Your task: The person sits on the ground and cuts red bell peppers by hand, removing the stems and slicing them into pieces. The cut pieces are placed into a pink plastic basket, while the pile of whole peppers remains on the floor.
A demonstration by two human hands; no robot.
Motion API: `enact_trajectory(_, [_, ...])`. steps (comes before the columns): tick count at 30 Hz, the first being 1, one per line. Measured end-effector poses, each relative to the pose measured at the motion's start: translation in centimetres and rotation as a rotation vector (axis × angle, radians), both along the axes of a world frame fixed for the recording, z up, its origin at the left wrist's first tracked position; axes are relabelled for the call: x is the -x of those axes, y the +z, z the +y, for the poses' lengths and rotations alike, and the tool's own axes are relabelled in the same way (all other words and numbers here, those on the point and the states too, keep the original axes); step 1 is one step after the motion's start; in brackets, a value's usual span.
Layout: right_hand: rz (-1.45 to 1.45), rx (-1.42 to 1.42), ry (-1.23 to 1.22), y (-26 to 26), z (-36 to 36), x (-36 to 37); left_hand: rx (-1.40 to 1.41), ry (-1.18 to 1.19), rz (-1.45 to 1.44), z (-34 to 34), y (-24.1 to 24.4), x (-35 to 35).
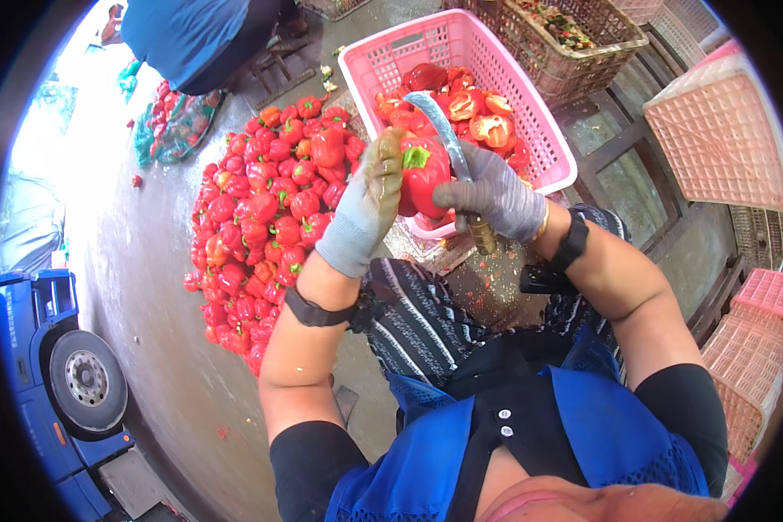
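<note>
A whole red bell pepper (pixel 427 179) with a green stem sits between my gloved hands, above the near end of a pink plastic crate (pixel 564 166). My left hand (pixel 380 189), in a pale glove with a stained, wet palm area, holds the pepper from its left side. In my right hand (pixel 496 192), under a grey glove, is the handle of a knife with a curved blade (pixel 440 124). The blade points up and away past the pepper's right side, and my right thumb lies against the pepper. Inside the crate lie cut red peppers (pixel 489 130), some showing pale insides.
A large heap of red bell peppers (pixel 261 215) covers the floor at left, near a green net bag (pixel 176 140). Another person (pixel 189 39) is beyond it. A crate of scraps (pixel 561 59) stands behind; stacked crates (pixel 724 130) line the right. A blue truck (pixel 46 365) is far left.
</note>
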State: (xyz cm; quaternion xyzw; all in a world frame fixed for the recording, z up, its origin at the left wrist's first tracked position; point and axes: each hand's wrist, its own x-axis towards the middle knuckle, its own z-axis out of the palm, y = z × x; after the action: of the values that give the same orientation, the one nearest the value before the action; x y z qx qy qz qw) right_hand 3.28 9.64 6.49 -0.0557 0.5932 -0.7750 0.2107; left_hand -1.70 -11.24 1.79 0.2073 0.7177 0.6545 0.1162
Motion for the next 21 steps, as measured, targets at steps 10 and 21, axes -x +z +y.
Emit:
enact_trajectory(10, [0.429, -0.455, -0.16, -1.3, 3.1, -1.6, -0.821, 0.208, -0.445, 4.7, -0.4, -1.8])
enact_trajectory(21, [0.454, -0.819, -0.132, -2.6, 2.7, -0.9, -0.75, 0.209, -0.313, 5.8, -1.9, 0.6])
